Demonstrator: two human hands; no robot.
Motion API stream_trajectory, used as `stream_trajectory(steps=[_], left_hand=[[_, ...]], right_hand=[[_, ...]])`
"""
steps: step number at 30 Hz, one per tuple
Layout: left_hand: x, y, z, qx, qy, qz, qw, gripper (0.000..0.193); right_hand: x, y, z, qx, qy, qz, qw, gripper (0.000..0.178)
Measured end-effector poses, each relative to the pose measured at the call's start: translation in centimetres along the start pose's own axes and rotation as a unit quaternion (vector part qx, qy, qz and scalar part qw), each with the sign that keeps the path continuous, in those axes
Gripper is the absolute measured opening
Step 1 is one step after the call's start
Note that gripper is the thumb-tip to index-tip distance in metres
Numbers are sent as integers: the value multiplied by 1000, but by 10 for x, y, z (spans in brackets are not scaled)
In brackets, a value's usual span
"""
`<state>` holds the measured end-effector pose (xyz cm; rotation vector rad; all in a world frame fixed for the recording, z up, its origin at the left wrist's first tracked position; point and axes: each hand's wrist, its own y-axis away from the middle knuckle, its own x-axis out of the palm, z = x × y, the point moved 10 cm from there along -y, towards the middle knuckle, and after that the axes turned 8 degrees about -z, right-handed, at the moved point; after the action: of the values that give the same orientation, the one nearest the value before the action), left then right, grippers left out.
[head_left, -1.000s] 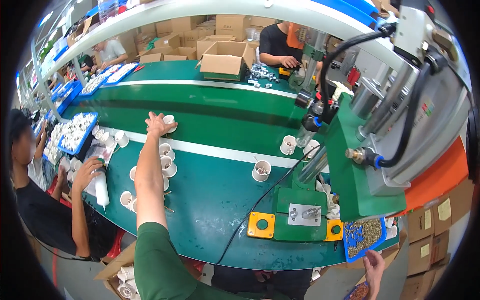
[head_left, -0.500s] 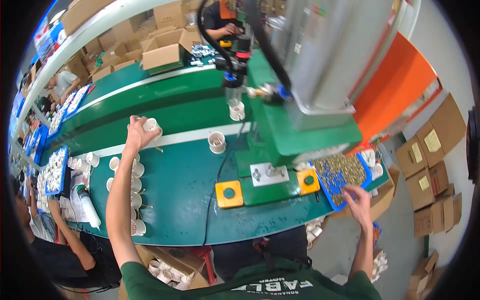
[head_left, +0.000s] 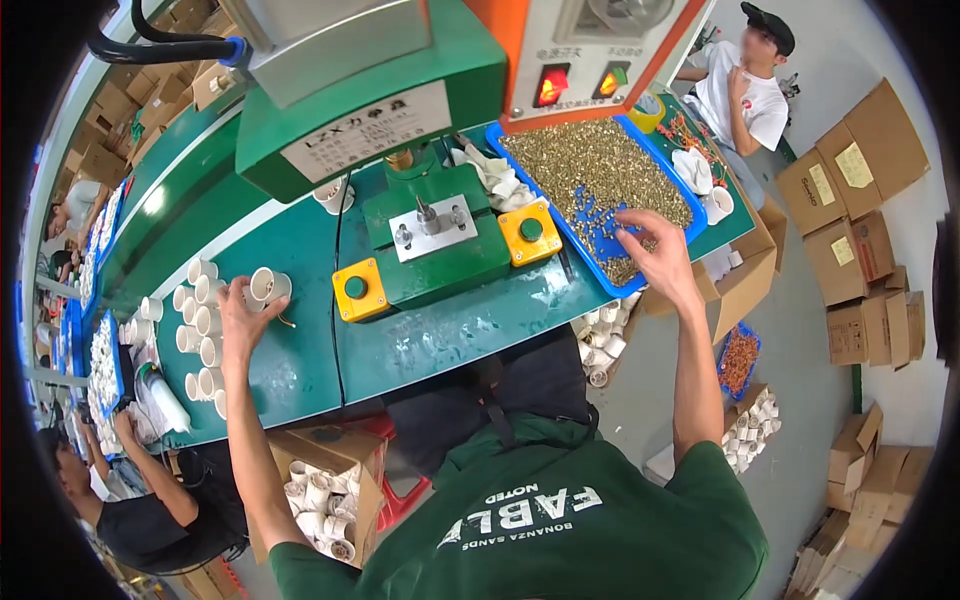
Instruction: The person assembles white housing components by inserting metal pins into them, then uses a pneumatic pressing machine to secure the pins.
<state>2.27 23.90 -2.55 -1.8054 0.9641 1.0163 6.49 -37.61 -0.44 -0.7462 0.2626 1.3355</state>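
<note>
My left hand (head_left: 246,318) is closed around a white cup-shaped part (head_left: 270,288) with a short wire tail. It holds this part beside several similar white cups (head_left: 205,320) on the green bench (head_left: 290,375). My right hand (head_left: 660,258) hovers over a blue tray (head_left: 690,200) of small brass-coloured pieces (head_left: 600,155), thumb and forefinger slightly apart, with nothing visible between them. Between my hands stands a green press (head_left: 440,260) with a metal fixture (head_left: 430,225). Yellow button boxes (head_left: 360,289) (head_left: 528,234) flank its base.
Another white cup (head_left: 333,195) stands behind the press. A white glue bottle (head_left: 162,400) lies at left. Boxes of white cups (head_left: 325,500) sit below the bench. One person (head_left: 750,90) is at far right; another (head_left: 130,500) works at left.
My view has turned toward the right. My left hand has brought the white cup back beside the grouped cups. My right hand remains at the tray, now farther over the brass pieces.
</note>
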Motion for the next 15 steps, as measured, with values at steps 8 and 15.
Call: stream_trajectory(steps=[8,15], left_hand=[[-78,8,-33,92,28,-131,987,43],[-1,13,-173,-38,561,118,819,43]], right_hand=[[2,1,-7,-12,16,-3,1000,22],[20,3,-18,19,-33,-23,999,20]])
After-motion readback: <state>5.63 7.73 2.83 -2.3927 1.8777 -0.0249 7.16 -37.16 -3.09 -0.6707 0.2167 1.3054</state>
